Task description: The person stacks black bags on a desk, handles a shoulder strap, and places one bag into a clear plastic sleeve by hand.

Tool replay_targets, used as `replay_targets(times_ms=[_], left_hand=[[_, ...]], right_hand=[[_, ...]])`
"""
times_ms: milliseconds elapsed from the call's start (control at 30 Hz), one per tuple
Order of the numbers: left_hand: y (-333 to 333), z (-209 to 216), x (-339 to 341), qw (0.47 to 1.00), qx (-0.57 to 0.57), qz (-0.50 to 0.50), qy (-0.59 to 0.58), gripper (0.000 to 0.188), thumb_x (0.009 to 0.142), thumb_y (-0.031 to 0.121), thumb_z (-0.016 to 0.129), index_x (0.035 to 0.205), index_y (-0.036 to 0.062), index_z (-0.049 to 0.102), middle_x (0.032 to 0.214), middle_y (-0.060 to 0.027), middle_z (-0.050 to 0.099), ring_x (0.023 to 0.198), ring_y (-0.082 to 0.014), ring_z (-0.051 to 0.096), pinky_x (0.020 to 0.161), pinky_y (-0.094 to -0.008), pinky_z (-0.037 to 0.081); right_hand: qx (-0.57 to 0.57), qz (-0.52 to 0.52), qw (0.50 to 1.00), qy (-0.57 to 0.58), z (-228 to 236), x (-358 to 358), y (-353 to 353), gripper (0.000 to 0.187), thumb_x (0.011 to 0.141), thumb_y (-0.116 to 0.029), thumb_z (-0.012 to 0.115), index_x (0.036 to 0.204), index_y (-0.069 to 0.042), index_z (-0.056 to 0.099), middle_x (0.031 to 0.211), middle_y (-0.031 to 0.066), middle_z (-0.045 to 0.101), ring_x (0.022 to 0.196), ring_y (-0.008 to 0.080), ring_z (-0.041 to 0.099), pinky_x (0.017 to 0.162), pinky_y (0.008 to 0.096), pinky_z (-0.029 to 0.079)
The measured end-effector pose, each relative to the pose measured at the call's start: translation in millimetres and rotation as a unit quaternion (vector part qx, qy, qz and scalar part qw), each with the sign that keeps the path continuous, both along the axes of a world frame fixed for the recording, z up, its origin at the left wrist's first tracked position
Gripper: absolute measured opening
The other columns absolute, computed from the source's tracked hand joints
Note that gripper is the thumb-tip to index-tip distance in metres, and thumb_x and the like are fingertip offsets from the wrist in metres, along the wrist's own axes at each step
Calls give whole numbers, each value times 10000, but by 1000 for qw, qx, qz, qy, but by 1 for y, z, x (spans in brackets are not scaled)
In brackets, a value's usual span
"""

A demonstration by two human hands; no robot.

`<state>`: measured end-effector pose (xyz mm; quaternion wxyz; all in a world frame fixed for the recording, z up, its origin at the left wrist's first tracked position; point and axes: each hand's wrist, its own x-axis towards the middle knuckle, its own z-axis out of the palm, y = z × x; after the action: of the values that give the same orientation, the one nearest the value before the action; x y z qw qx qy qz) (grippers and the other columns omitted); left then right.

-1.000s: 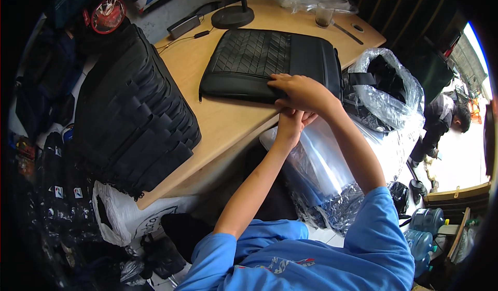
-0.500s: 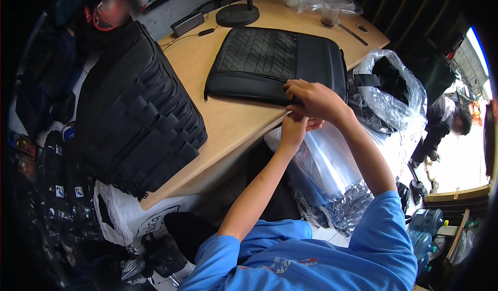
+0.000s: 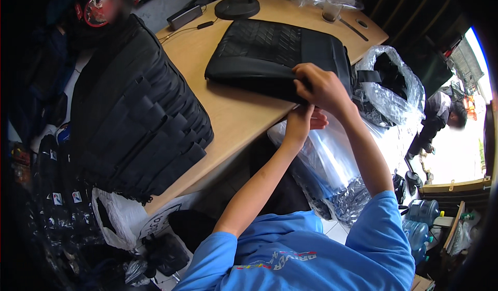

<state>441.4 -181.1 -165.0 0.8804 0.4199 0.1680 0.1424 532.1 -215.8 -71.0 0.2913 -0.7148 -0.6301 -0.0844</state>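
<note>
A black, flat bag (image 3: 244,63) with a diamond-quilted panel lies on the wooden table, its near edge raised off the top. My right hand (image 3: 324,86) is closed over the near edge of this bag, fingers curled down on it. Just below, my left hand (image 3: 302,122) is at the bag's near side, its visible fingers stretched out to the right under my right hand. Part of the left hand is hidden behind the right wrist and the bag.
Left on the wooden table (image 3: 249,115) stands a tall stack of black fabric pieces (image 3: 140,120). A black round stand base (image 3: 237,7) and a plastic cup (image 3: 330,12) are farther back. Plastic-wrapped goods (image 3: 332,161) and an open clear bag (image 3: 389,83) stand at right. A person (image 3: 441,117) crouches beyond.
The bag's near edge has risen and its front now tilts up. My right hand has moved slightly up and right with the edge; the left hand stays close below.
</note>
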Motion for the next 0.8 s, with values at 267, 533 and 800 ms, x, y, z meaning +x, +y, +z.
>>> replay_targets(times_ms=[267,533,800], left_hand=[[6,5,-14,1000,-3,6,31,310,905,280,494,1008,-10,530,794,-104,600,705,-209,643,591,-288,541],[8,-36,-126,984,120,-73,107,255,925,194,479,1080,3,550,800,-91,629,737,-188,648,650,-277,533],[-3,-57,-159,980,118,-16,157,255,920,159,480,1100,-10,540,813,-110,622,736,-203,648,656,-288,536]], right_hand=[[-8,15,999,-39,-17,4,-10,172,792,-154,622,916,-49,568,882,105,615,755,300,619,644,357,507],[109,-245,963,-38,-14,154,-126,475,674,13,530,1131,-102,580,1140,122,561,1053,263,534,891,355,432],[-53,-210,970,-115,-49,174,-139,458,673,-47,602,1126,-110,587,1291,108,486,1146,303,483,963,369,393]])
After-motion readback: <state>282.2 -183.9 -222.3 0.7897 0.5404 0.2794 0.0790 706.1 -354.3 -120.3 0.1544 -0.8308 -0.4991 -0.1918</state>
